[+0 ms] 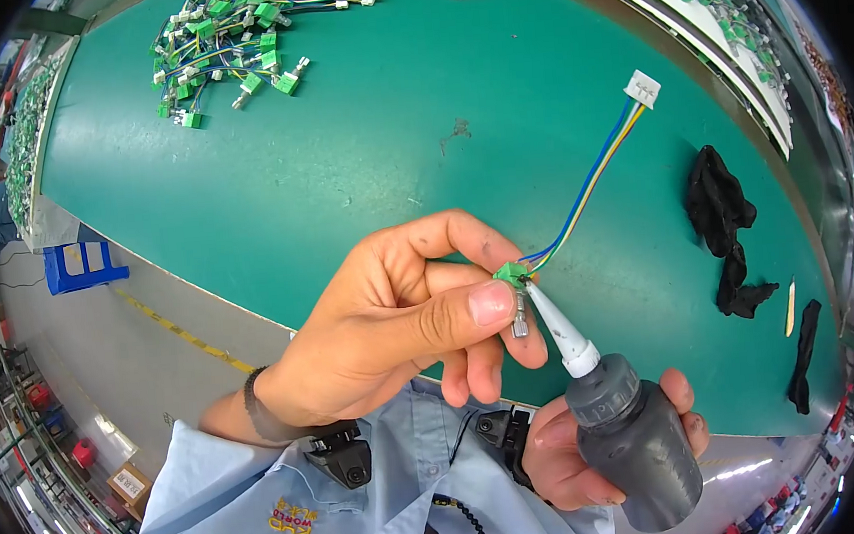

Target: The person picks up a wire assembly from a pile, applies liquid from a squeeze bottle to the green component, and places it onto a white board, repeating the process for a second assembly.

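Your left hand (391, 315) pinches the green connector (511, 276) between thumb and fingers, over the near part of the tabletop (339, 163). Your right hand (563, 462) is wrapped round the dark bottle (643, 456), near and to the right. The hands are apart, bridged only by the white nozzle (559, 329), whose tip is at the connector, seemingly touching it.

The likeliest trouble is too much coming out: a hard squeeze on that soft-looking bottle could flood the connector, and what ran over might reach the metal post (520, 322) just below or your thumb. You can't tell from here what the bottle holds, but dark smudges on your fingers suggest that it marks what it touches.

Aim is the next worry. Both hands seem to be held up without support, so a small wobble of either could slide the tip off its spot. Your thumb lies close beside it and could also hide a miss.

Mind the wires (582, 203) too: they stick out far and right to the white plug (643, 90), free at that end, so a snag could twist the connector in your pinch.
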Demonstrator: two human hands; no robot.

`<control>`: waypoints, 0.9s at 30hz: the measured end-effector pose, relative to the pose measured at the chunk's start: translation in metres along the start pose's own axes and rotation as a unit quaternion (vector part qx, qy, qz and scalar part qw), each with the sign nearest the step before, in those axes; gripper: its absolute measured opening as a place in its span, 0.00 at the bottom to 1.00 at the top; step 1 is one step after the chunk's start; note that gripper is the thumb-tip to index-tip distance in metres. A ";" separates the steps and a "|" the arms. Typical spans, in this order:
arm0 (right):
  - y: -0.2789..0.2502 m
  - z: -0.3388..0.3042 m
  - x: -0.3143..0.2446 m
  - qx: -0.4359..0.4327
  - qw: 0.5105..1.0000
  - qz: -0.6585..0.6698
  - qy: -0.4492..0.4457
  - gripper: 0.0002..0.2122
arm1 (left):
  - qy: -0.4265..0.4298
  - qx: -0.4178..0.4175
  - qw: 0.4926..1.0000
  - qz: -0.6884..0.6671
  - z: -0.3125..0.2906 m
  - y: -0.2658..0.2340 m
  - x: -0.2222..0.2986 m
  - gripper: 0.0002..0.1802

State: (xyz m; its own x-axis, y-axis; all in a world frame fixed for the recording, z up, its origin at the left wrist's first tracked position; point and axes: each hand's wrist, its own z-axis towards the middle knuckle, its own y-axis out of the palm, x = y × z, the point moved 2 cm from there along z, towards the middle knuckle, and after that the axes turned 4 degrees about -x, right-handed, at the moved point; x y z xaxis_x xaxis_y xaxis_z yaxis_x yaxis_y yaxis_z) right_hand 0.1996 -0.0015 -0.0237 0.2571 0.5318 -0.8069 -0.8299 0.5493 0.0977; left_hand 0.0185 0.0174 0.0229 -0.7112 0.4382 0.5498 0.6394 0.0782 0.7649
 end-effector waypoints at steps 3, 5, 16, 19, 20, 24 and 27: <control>0.000 -0.001 0.000 0.001 1.000 0.002 -0.001 0.32 | 0.002 -0.004 1.000 -0.009 0.000 -0.001 0.000 0.14; 0.001 -0.001 0.000 0.002 1.000 0.003 -0.002 0.32 | 0.002 -0.006 1.000 -0.013 0.000 -0.001 -0.001 0.14; 0.002 0.000 -0.002 0.007 1.000 0.009 -0.008 0.31 | -0.013 -0.015 0.999 -0.039 -0.001 -0.002 -0.001 0.15; 0.002 0.001 -0.003 0.008 1.000 0.010 -0.009 0.31 | -0.017 -0.014 0.999 -0.041 -0.001 -0.002 0.000 0.15; 0.002 0.001 -0.004 0.009 1.000 0.010 -0.010 0.31 | -0.019 -0.013 0.999 -0.042 -0.001 -0.002 0.000 0.15; 0.002 0.002 -0.006 0.011 1.000 0.012 -0.012 0.31 | -0.020 -0.009 0.999 -0.047 -0.001 -0.002 -0.001 0.15; 0.002 0.003 -0.007 0.013 1.000 0.012 -0.014 0.31 | -0.022 -0.010 0.999 -0.048 0.000 -0.001 0.000 0.16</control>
State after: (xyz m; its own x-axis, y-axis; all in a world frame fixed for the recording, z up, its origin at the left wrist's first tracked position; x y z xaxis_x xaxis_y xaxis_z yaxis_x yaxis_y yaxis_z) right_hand 0.1977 -0.0023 -0.0167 0.2508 0.5625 -0.7878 -0.8229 0.5525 0.1324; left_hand 0.0178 0.0169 0.0216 -0.7550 0.4689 0.4584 0.5624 0.1038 0.8203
